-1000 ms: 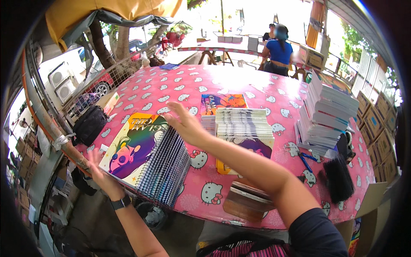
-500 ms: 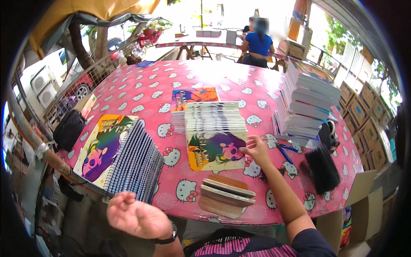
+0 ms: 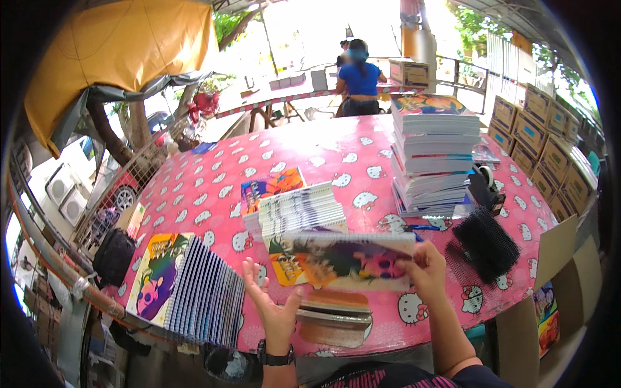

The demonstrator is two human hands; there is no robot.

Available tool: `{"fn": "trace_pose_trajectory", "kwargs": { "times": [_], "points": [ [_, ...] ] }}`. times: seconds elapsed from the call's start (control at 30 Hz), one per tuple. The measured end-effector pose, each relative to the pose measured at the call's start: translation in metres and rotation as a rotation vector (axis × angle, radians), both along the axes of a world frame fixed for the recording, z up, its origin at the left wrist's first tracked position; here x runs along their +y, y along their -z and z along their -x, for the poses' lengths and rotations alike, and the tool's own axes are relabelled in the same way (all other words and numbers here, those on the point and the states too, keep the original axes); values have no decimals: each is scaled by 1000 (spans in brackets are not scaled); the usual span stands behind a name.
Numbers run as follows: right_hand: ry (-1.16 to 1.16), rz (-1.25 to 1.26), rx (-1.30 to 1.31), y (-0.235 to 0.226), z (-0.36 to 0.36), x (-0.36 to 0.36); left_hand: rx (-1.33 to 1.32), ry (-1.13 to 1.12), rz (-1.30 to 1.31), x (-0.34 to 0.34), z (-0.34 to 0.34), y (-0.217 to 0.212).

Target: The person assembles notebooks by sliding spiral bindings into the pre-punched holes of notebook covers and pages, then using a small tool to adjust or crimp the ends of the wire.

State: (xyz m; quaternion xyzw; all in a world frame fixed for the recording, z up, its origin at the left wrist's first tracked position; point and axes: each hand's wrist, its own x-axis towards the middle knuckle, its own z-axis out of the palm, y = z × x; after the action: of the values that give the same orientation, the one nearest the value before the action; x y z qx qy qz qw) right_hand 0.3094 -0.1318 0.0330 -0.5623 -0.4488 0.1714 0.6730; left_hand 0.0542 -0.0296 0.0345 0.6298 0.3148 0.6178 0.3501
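My right hand (image 3: 425, 270) grips the right edge of a colourful illustrated notebook (image 3: 356, 264), held up over the table and smeared by motion. Beside its left end, my left hand (image 3: 273, 312) is open, palm turned inward and fingers spread, touching nothing. Behind the raised notebook lies a fanned row of notebooks (image 3: 301, 210) with punched edges. Another colourful cover (image 3: 272, 189) shows at that row's far side. To the left, a leaning stack of spiral-bound notebooks (image 3: 204, 294) fans out with its cover up. Wooden blocks (image 3: 335, 317) rest at the near table edge.
A tall stack of books (image 3: 433, 158) stands at right. Nearer are black spiral coils (image 3: 486, 244), a tape dispenser (image 3: 486, 187) and blue-handled pliers (image 3: 424, 227). A black bag (image 3: 114, 255) sits far left. Cartons (image 3: 546, 145) are piled beyond, and a person in blue (image 3: 359, 79) works farther off.
My right hand has lifted a notebook off the fanned row, drawing it nearer and right. My left hand has moved right from the spiral-bound stack and opened. The view has shifted.
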Motion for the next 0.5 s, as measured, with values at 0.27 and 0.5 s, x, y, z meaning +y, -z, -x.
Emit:
{"fn": "trace_pose_trajectory", "kwargs": {
  "times": [0.27, 0.5],
  "points": [
    [-298, 76, 91, 5, 52, -39, -356, 435, 269, 1, 18, 14],
    [-224, 132, -345, 47, 58, -40, -362, 387, 311, 1, 30, 33]
  ]
}}
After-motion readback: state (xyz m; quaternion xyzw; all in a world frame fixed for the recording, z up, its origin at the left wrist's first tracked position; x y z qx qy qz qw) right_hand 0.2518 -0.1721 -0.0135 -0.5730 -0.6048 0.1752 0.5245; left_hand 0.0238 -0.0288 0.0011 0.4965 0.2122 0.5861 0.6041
